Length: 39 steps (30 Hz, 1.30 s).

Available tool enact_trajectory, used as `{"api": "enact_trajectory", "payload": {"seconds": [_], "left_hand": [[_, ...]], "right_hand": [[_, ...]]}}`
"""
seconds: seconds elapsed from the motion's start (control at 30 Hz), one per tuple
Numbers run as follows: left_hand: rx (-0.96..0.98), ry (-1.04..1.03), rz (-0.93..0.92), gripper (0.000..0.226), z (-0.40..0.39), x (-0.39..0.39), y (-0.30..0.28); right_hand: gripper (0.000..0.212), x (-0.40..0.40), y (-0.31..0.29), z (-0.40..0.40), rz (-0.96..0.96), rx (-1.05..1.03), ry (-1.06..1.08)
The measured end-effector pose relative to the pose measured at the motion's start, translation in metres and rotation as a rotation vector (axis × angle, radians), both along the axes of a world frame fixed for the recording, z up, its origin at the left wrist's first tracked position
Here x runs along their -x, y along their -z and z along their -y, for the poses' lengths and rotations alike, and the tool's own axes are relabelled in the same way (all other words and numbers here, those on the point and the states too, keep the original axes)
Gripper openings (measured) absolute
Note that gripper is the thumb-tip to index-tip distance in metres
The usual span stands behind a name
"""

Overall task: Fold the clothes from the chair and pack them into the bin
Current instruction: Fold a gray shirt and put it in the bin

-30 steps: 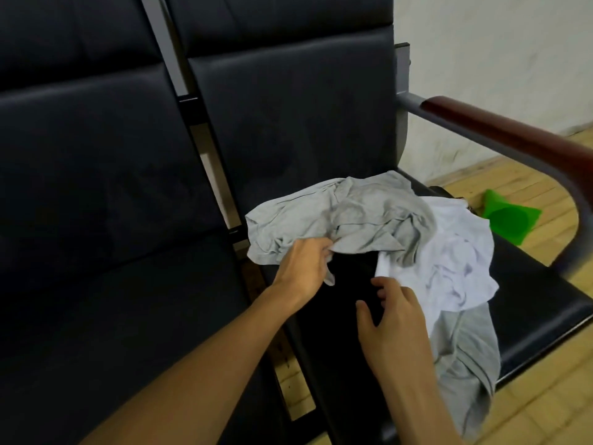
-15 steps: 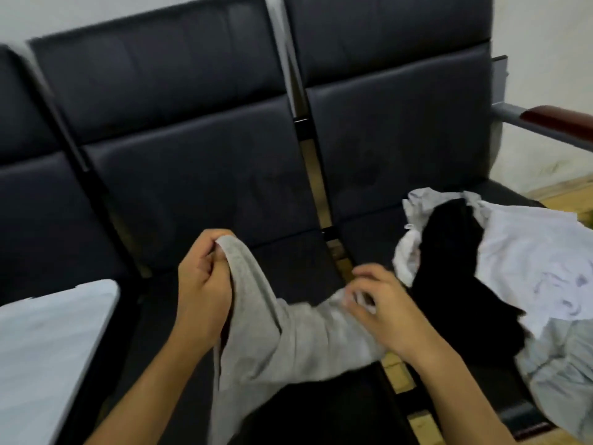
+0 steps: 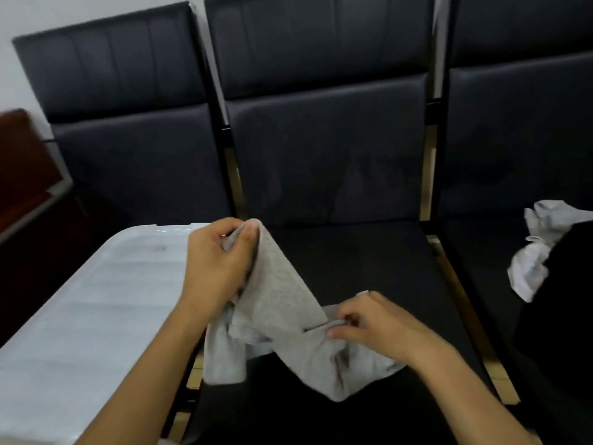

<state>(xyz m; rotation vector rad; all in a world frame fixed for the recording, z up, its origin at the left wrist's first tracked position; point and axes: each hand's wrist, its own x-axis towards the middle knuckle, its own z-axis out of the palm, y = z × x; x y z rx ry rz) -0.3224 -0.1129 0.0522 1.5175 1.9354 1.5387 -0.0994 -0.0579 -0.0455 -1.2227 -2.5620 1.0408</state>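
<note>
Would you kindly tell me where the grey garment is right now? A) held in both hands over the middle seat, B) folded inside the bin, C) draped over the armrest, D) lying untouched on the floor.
A: the left hand and right hand both pinch the grey garment above the middle seat.

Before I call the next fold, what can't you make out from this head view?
- Grey garment: its type; bunched between the left hand and right hand.
- White lid: covers the bin, contents hidden; cut off at the left and bottom edges.
- Remaining clothes: number and kind; cut off by the right edge, black piece blends into the seat.
</note>
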Motion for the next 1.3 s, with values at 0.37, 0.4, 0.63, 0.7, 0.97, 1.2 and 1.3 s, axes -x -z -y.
{"api": "enact_trajectory", "payload": {"seconds": [0.37,0.4,0.63,0.7,0.97,1.2,1.3], "left_hand": [[-0.004,-0.178,-0.264,0.023,0.023,0.076,-0.035],[0.062,-0.107,-0.271,0.019,0.024,0.070,-0.035],[0.397,0.204,-0.424,0.019,0.035,0.053,-0.040],[0.352,0.398,-0.346,0.013,0.041,0.027,-0.039],[0.568,0.658,-0.438,0.015,0.053,0.009,-0.038],[0.737,0.369,-0.737,0.037,0.060,0.067,-0.009],[0.674,0.599,-0.508,0.052,0.065,0.046,-0.035]], "right_hand": [[0.030,-0.062,-0.018,-0.023,-0.472,-0.574,0.834],[0.034,-0.060,-0.017,-0.021,-0.473,-0.541,0.824],[0.041,-0.060,-0.025,-0.013,-0.322,-0.253,0.612],[0.067,-0.030,-0.028,0.003,-0.455,-0.036,0.264],[0.042,0.012,-0.027,0.019,-0.309,-0.075,0.049],[0.070,-0.011,-0.026,0.033,-0.179,-0.023,0.243],[0.039,0.036,-0.031,0.055,-0.386,0.001,0.476]]}}
